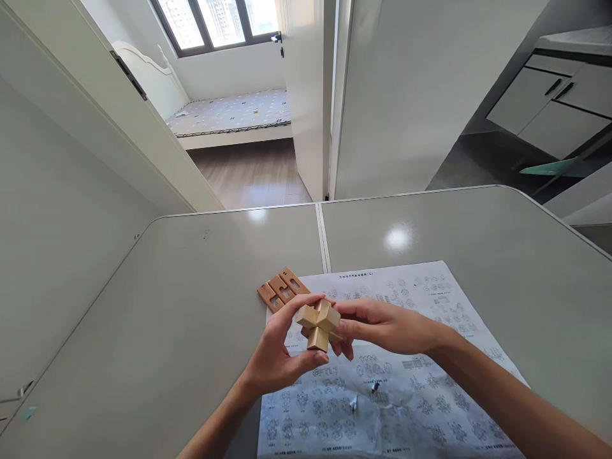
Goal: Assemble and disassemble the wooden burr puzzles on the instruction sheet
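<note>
A light wooden interlocking puzzle [319, 322], cross-shaped, is held above the table between both hands. My left hand [280, 350] grips it from the left and below, thumb under it and fingers curled over the top. My right hand [382, 326] pinches its right side with closed fingers. Just behind the puzzle, three darker brown notched wooden pieces [282, 288] lie side by side on the table, partly on the corner of a printed sheet.
A large white instruction sheet [421, 357] covered with small diagrams lies on the grey table [167, 319], which has a seam down its middle. Small dark bits [374, 386] rest on the sheet. Beyond the table, a doorway opens to a room with a bed.
</note>
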`<state>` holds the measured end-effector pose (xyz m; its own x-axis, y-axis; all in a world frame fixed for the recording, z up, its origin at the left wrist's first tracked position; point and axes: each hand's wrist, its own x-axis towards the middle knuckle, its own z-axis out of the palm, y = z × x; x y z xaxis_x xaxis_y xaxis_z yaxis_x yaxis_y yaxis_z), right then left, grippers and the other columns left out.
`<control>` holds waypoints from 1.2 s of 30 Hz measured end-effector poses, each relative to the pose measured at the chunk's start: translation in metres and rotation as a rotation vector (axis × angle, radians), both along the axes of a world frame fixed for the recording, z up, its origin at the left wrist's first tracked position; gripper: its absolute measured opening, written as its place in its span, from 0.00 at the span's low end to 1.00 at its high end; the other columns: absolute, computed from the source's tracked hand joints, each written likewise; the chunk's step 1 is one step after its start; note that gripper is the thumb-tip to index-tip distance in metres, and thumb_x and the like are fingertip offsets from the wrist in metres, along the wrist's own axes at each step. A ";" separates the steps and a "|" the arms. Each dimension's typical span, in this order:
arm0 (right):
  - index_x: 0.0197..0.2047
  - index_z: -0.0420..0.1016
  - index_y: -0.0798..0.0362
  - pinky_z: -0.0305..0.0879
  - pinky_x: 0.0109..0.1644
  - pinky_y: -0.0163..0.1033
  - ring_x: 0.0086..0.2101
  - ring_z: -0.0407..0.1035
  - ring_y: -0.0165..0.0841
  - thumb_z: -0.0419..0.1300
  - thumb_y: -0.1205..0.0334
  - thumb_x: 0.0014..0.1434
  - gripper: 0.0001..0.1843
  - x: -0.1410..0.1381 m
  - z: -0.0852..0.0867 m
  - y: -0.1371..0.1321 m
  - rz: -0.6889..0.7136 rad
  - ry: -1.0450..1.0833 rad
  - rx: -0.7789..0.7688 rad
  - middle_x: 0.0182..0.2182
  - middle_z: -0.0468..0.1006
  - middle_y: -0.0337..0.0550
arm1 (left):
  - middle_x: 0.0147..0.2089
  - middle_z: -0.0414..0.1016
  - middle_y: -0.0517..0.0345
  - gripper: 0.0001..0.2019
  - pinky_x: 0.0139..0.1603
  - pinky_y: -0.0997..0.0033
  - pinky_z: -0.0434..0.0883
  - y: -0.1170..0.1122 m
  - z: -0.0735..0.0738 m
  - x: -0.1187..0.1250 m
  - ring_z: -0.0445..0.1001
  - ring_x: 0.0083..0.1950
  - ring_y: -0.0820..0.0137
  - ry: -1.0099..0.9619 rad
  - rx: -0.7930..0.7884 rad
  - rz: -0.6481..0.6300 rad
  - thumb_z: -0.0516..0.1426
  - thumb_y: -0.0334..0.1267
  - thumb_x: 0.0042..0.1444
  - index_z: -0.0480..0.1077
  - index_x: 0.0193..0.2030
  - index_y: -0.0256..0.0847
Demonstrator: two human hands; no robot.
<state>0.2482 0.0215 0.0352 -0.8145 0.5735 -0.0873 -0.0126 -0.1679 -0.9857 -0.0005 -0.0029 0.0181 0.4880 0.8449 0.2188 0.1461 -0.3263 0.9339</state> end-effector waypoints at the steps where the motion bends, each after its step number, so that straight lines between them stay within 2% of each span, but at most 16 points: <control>1: 0.48 0.74 0.54 0.73 0.47 0.42 0.38 0.74 0.33 0.54 0.42 0.76 0.22 0.001 0.002 0.000 -0.032 -0.054 0.034 0.39 0.77 0.43 | 0.61 0.79 0.44 0.33 0.62 0.56 0.75 0.000 0.000 0.000 0.80 0.60 0.53 0.023 0.031 0.038 0.67 0.56 0.62 0.67 0.68 0.45; 5: 0.45 0.72 0.52 0.72 0.45 0.43 0.37 0.73 0.34 0.47 0.37 0.77 0.27 0.003 0.009 -0.003 -0.262 -0.290 0.140 0.37 0.77 0.42 | 0.59 0.79 0.49 0.33 0.61 0.59 0.76 0.000 0.000 0.005 0.79 0.59 0.57 0.154 0.232 0.198 0.73 0.43 0.56 0.68 0.66 0.48; 8: 0.37 0.70 0.52 0.70 0.38 0.40 0.32 0.71 0.33 0.45 0.34 0.76 0.32 -0.002 0.009 -0.006 -0.258 -0.352 0.132 0.34 0.76 0.41 | 0.58 0.78 0.51 0.34 0.60 0.61 0.77 -0.001 -0.001 0.010 0.79 0.58 0.60 0.218 0.375 0.250 0.74 0.38 0.55 0.68 0.66 0.49; 11: 0.35 0.67 0.52 0.66 0.35 0.39 0.27 0.68 0.30 0.45 0.34 0.76 0.31 -0.005 0.005 -0.007 -0.178 -0.329 0.083 0.29 0.73 0.38 | 0.59 0.77 0.50 0.34 0.60 0.61 0.78 -0.002 -0.002 0.010 0.79 0.59 0.60 0.229 0.449 0.248 0.72 0.36 0.57 0.67 0.68 0.49; 14: 0.39 0.68 0.53 0.68 0.37 0.38 0.29 0.70 0.29 0.49 0.35 0.75 0.28 -0.003 -0.001 -0.002 -0.035 -0.162 -0.030 0.30 0.72 0.37 | 0.59 0.78 0.47 0.37 0.60 0.60 0.78 0.000 0.000 0.006 0.79 0.59 0.58 0.224 0.415 0.185 0.73 0.38 0.57 0.66 0.70 0.48; 19: 0.43 0.73 0.56 0.70 0.31 0.32 0.27 0.70 0.26 0.59 0.37 0.72 0.26 -0.002 -0.015 0.004 0.360 0.068 -0.216 0.33 0.74 0.40 | 0.57 0.80 0.46 0.39 0.60 0.56 0.78 0.006 0.007 0.003 0.81 0.56 0.54 0.071 0.265 -0.104 0.78 0.55 0.42 0.74 0.59 0.46; 22: 0.45 0.76 0.58 0.72 0.31 0.31 0.29 0.72 0.27 0.61 0.43 0.73 0.23 -0.010 -0.025 0.001 0.442 0.157 -0.248 0.35 0.77 0.44 | 0.58 0.82 0.45 0.40 0.63 0.56 0.77 0.006 0.008 0.005 0.82 0.59 0.52 -0.018 0.123 -0.222 0.77 0.56 0.42 0.74 0.60 0.46; 26: 0.48 0.78 0.58 0.75 0.32 0.31 0.30 0.75 0.27 0.61 0.47 0.73 0.20 -0.019 -0.034 -0.004 0.393 0.257 -0.231 0.40 0.80 0.49 | 0.60 0.83 0.43 0.42 0.65 0.54 0.76 0.005 0.008 0.003 0.82 0.61 0.48 -0.065 -0.055 -0.258 0.78 0.55 0.43 0.74 0.64 0.46; 29: 0.46 0.79 0.58 0.73 0.33 0.31 0.29 0.73 0.26 0.61 0.50 0.73 0.17 -0.020 -0.034 -0.007 0.284 0.270 -0.174 0.39 0.81 0.47 | 0.59 0.83 0.42 0.42 0.63 0.56 0.77 0.005 0.010 -0.001 0.83 0.60 0.47 -0.071 -0.123 -0.234 0.77 0.56 0.44 0.74 0.64 0.44; 33: 0.43 0.81 0.57 0.69 0.33 0.32 0.28 0.68 0.25 0.59 0.54 0.74 0.16 -0.019 -0.025 -0.009 0.130 0.184 0.000 0.37 0.81 0.45 | 0.55 0.85 0.44 0.40 0.60 0.60 0.78 0.006 0.012 -0.003 0.85 0.55 0.50 -0.053 -0.112 -0.191 0.75 0.57 0.47 0.74 0.64 0.43; 36: 0.42 0.82 0.56 0.69 0.34 0.34 0.30 0.70 0.28 0.60 0.54 0.73 0.15 -0.020 -0.019 -0.010 0.060 0.109 0.096 0.36 0.81 0.44 | 0.54 0.86 0.45 0.39 0.60 0.60 0.78 0.007 0.014 -0.003 0.85 0.54 0.52 -0.027 -0.059 -0.171 0.75 0.57 0.47 0.74 0.63 0.43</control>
